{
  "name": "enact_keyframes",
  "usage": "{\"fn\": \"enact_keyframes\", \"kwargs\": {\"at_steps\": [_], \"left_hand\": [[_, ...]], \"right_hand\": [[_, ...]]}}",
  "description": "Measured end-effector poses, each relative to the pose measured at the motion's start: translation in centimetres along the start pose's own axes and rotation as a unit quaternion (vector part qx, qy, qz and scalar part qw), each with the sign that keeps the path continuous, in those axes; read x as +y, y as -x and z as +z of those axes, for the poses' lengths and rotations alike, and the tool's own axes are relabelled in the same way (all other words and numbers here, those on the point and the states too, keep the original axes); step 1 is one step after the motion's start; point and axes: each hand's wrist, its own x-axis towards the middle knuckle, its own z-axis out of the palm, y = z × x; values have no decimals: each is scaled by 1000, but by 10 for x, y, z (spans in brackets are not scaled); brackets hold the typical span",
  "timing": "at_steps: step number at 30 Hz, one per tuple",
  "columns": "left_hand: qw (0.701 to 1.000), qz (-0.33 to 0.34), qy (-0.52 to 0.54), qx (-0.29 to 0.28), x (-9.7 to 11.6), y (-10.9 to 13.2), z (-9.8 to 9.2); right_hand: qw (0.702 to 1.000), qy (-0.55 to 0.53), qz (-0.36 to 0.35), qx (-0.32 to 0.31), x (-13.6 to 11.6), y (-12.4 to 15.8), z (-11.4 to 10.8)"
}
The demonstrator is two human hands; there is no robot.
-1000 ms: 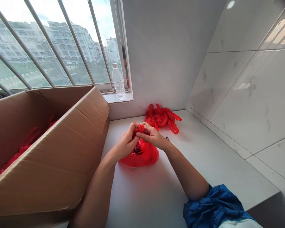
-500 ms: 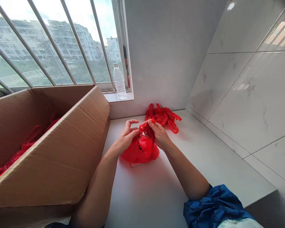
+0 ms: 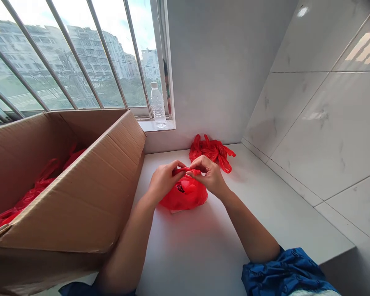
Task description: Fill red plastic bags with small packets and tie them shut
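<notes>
A red plastic bag (image 3: 185, 194), bulging with something inside, sits on the white counter (image 3: 185, 250), with a dark printed mark on its side. Its twisted handles (image 3: 188, 170) run taut between my hands. My left hand (image 3: 165, 181) pinches one end of this twisted strip, and my right hand (image 3: 209, 174) grips the other end, just above the bag. Whatever fills the bag is hidden by the red plastic. A loose heap of red plastic bags (image 3: 212, 150) lies against the wall just behind my right hand, not touching it.
A cardboard box (image 3: 64, 193) stands left of my left forearm, with red plastic bags (image 3: 27, 199) inside. A plastic water bottle (image 3: 158, 106) stands on the window sill behind. Tiled walls rise on the right. The counter's front edge runs lower right, near my blue sleeve (image 3: 286, 271).
My hands have moved apart and drawn the bag's handles from a loose loop into a tight twisted strip across the top. The view has shifted slightly.
</notes>
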Motion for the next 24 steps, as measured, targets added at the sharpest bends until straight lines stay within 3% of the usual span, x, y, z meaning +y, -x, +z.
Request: {"fn": "enact_keyframes", "kwargs": {"at_steps": [3,7,9,13,15,18,21,24], "left_hand": [[995,3,96,-20,5,4,1],[954,-31,296,-44,11,10,3],[936,-74,345,12,5,9,8],[912,-109,333,215,-34,1,19],[892,-116,321,297,-58,-3,24],[876,-135,299,353,-88,-2,31],[893,-139,262,338,-99,11,33],[932,-142,186,278,-92,30,26]], "right_hand": [[997,53,-54,9,0,6,-2],[990,104,-91,27,3,14,-8],[987,126,-99,24,4,22,-12],[986,141,-87,-26,7,50,-25],[988,137,-54,-54,11,67,-32],[990,114,25,-75,15,88,-45],[982,72,122,-125,17,98,-59],[959,100,198,-174,24,100,-69]]}}
